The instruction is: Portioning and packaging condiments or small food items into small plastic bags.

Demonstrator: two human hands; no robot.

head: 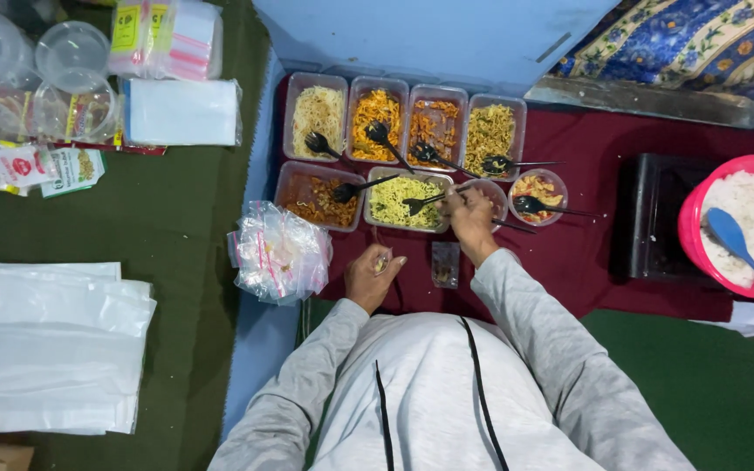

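Food trays (392,131) and a pink rice bowl (698,209) surround me; my left hand (373,275) pinches a small bag (382,260), my right hand (471,218) clamps a black fork (425,201).

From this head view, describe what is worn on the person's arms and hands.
Both arms are covered by long, loose light grey sleeves: the left sleeve and the right sleeve each end at the wrist. The left hand and right hand are bare, with no gloves; no rings or watch can be made out. The grey top has thin dark cords down the front.
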